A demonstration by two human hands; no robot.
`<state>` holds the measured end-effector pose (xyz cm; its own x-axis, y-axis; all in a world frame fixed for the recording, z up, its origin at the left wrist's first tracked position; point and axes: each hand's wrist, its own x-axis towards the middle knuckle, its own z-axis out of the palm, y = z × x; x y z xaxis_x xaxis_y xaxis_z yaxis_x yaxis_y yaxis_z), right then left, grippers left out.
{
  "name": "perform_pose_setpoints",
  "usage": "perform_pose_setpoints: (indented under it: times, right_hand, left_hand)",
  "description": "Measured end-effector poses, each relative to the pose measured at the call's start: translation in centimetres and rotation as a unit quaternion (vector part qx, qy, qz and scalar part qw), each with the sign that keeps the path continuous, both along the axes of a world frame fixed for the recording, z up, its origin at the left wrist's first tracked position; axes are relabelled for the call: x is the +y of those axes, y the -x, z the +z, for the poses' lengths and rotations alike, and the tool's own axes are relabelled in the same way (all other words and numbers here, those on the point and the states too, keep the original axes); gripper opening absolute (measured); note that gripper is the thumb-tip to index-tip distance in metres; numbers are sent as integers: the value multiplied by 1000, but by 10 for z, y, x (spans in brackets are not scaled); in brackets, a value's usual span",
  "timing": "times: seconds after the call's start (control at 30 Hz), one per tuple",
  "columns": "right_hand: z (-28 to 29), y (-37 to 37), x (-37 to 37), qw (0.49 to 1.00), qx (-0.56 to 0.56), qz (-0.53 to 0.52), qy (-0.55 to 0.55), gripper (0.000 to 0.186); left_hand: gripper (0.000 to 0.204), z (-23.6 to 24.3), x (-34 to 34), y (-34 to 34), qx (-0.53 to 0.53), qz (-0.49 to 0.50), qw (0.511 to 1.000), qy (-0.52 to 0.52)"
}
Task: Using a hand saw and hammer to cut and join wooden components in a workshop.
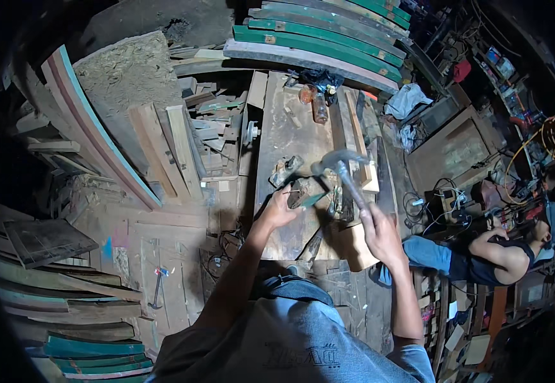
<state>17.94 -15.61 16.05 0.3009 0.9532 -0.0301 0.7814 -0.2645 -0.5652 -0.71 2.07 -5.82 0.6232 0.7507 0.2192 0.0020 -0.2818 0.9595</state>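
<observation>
My right hand (381,235) is wrapped round the handle of a claw hammer (351,185). Its metal head is raised over the workbench (290,150), slightly blurred. With my left hand (280,209) I grip the left end of a short wooden block (309,194) with a green face. By my left fingertips a thin nail-like piece sticks up; its lower end is too small to make out. Just beyond that hand, a worn hand-sized tool or clamp (286,170) lies on the bench. Below the hammer stands a pale wooden piece (357,247) at the near edge.
Long boards (358,137) run along the bench's right side. Bottles (319,108) stand at its far end, before stacked green planks (316,43). Leaning lumber (159,150) and another hammer (157,287) are at left. A seated person (491,252) is at right, near loose cables (440,198).
</observation>
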Motion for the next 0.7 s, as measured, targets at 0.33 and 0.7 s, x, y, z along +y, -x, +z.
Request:
perform_pose_setpoints:
  times: [0.33, 0.7]
  right_hand:
    - [27, 2, -6, 989, 30, -79, -119, 29]
    - [-15, 7, 6, 1000, -4, -13, 2, 29]
  left_hand:
    - [62, -10, 6, 4, 36, 19, 998, -48]
    - [65, -12, 6, -2, -25, 27, 998, 44]
